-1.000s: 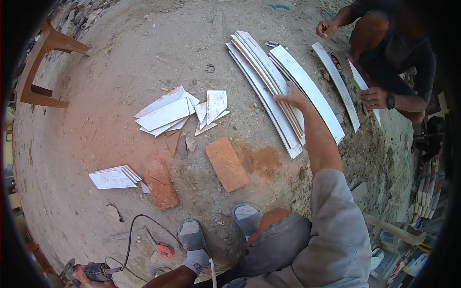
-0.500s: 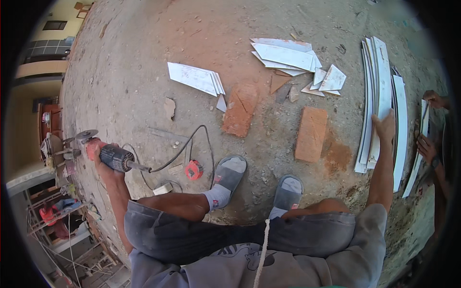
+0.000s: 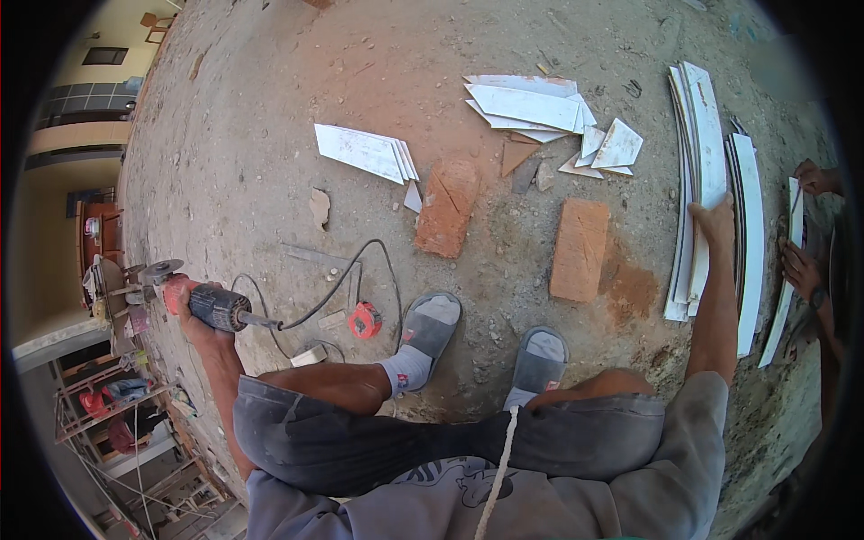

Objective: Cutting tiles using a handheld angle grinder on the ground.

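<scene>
Two orange bricks (image 3: 579,250) lie on dusty ground (image 3: 270,99), with a yellow-walled building (image 3: 128,34) at far left. The left hand (image 3: 197,326) clenches a corded angle grinder (image 3: 220,307); the right hand (image 3: 717,222) seems to grasp a long white tile strip (image 3: 708,126) in the upright-running stack (image 3: 681,180) at right.

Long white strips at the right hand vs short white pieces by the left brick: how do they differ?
Length: the long strips are several times longer than the short pieces.
Pose: the long strips point away from the person; the short pieces lie mostly crosswise, slightly fanned.
Contact: the right hand is on the long strips; no hand touches the short pieces.
Shared: both are flat, white-faced and stacked on the ground.
</scene>
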`<control>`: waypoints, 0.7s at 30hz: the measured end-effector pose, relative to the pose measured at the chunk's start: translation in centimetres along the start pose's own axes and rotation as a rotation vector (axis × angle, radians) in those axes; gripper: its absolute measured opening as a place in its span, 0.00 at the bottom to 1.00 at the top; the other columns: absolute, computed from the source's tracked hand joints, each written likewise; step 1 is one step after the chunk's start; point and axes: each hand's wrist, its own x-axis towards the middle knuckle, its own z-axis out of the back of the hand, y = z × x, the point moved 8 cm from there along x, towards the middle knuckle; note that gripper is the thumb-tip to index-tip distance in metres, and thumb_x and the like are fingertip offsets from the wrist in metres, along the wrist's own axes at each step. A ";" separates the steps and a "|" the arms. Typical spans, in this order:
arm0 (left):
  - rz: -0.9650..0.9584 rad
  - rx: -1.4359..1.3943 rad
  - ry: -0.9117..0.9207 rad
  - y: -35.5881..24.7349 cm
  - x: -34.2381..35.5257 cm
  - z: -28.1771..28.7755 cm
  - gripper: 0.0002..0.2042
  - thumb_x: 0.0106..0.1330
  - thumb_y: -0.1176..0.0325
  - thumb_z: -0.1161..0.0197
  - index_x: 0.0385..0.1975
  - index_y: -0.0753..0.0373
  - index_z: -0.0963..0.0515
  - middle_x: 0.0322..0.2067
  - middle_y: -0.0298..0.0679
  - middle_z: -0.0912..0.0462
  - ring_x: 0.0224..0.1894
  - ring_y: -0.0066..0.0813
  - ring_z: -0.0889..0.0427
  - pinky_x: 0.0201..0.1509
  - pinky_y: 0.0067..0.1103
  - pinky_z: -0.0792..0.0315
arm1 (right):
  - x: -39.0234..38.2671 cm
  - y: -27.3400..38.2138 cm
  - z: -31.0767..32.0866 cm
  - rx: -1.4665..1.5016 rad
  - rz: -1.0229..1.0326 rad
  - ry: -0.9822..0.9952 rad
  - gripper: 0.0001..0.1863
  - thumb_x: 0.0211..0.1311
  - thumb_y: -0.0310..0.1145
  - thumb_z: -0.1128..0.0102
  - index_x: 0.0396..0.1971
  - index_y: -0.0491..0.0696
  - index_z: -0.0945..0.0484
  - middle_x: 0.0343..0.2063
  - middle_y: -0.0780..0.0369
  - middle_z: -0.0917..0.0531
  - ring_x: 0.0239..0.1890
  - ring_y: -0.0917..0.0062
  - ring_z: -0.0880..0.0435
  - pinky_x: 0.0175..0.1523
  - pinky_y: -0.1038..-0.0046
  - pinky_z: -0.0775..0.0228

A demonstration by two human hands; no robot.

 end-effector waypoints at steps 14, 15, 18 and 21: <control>-0.153 -0.014 -0.035 -4.6 -0.2 5.2 0.11 0.62 0.58 0.37 0.33 0.59 0.23 0.31 0.41 0.17 0.33 0.39 0.18 0.42 0.35 0.21 | -1.2 0.8 1.5 0.016 -0.058 0.026 0.51 0.43 0.46 0.31 0.66 0.36 0.44 0.59 0.42 0.29 0.62 0.54 0.28 0.65 0.62 0.35; -0.147 -0.035 0.116 -6.3 -0.4 6.4 0.10 0.62 0.59 0.37 0.33 0.58 0.23 0.31 0.39 0.18 0.33 0.38 0.18 0.42 0.35 0.21 | -1.0 1.2 0.5 0.022 -0.062 0.080 0.52 0.43 0.47 0.32 0.66 0.37 0.44 0.57 0.42 0.26 0.60 0.54 0.26 0.64 0.63 0.33; -0.569 0.030 -0.209 -12.4 -2.8 12.3 0.06 0.55 0.68 0.35 0.30 0.57 0.24 0.29 0.36 0.22 0.31 0.34 0.20 0.41 0.34 0.21 | -3.2 3.5 1.0 0.060 -0.117 0.194 0.57 0.41 0.49 0.32 0.67 0.33 0.50 0.54 0.40 0.25 0.56 0.55 0.22 0.60 0.64 0.29; -0.555 -0.105 -0.437 -12.7 -3.7 16.9 0.07 0.49 0.71 0.35 0.28 0.56 0.25 0.30 0.35 0.24 0.32 0.34 0.21 0.41 0.34 0.21 | -4.7 1.4 2.0 0.032 -0.149 0.142 0.57 0.40 0.48 0.32 0.68 0.34 0.50 0.53 0.42 0.23 0.55 0.56 0.21 0.59 0.64 0.28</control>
